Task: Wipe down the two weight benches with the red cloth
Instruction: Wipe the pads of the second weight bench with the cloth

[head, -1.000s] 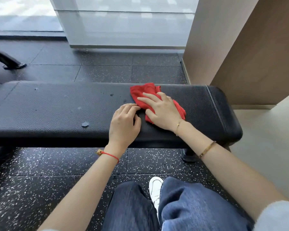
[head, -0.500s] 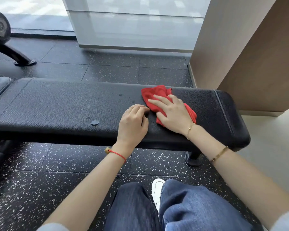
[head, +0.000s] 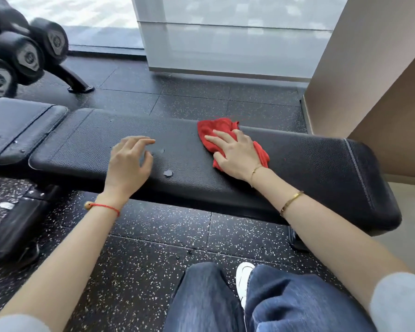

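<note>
A long black padded weight bench (head: 309,164) runs across the view in front of me. The red cloth (head: 216,130) lies crumpled on its top, right of the middle. My right hand (head: 235,153) lies flat on the cloth and presses it onto the pad. My left hand (head: 127,164) rests near the bench's front edge, well left of the cloth, fingers spread and holding nothing. Small worn patches (head: 167,173) mark the pad between my hands. A shorter black pad (head: 17,125) adjoins the bench at the left.
A rack of black dumbbells (head: 27,53) stands at the far left on the speckled black rubber floor (head: 153,248). A frosted glass panel (head: 225,44) and a brown wall (head: 369,80) close the back and right. My knees in jeans (head: 273,303) fill the bottom.
My left hand has slid left along the bench, away from the cloth, and its fingers have spread. My head has turned left, bringing the dumbbell rack into view.
</note>
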Demonstrator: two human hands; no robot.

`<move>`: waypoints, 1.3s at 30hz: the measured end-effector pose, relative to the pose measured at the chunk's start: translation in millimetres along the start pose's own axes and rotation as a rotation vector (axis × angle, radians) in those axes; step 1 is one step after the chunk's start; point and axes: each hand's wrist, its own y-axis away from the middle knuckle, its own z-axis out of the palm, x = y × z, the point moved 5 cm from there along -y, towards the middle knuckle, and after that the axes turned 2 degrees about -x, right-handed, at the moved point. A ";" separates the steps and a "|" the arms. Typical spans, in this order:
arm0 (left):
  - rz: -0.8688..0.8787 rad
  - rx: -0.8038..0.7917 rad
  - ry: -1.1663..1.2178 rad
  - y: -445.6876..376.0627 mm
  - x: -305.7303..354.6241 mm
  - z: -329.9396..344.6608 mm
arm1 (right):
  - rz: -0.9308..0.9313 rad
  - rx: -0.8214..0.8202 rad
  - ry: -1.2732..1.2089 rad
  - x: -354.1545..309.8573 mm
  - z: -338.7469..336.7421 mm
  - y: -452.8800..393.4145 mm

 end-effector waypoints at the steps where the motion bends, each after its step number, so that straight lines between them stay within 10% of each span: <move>1: -0.003 -0.013 -0.003 -0.7 -6.6 1.4 | -0.061 0.001 0.014 -9.8 3.4 7.7; 5: 0.000 -0.046 0.020 0.6 -15.8 9.1 | -0.182 0.042 -0.011 -7.2 5.4 45.0; 12: -0.040 0.010 0.077 1.7 -20.4 12.4 | 0.122 0.080 -0.002 13.3 -3.5 -6.1; 20: -0.045 0.015 0.099 3.1 -24.7 14.3 | -0.263 -0.004 -0.005 -60.3 17.0 29.1; 28: -0.038 0.027 0.114 2.6 -28.9 13.4 | 0.000 0.043 -0.054 -56.1 9.3 -36.8; 35: -0.029 0.055 0.111 1.6 -31.0 14.5 | -0.409 0.007 -0.006 -90.6 21.5 23.7; 39: -0.024 0.056 0.109 1.9 -30.8 15.0 | -0.333 0.036 0.004 -52.1 13.9 22.7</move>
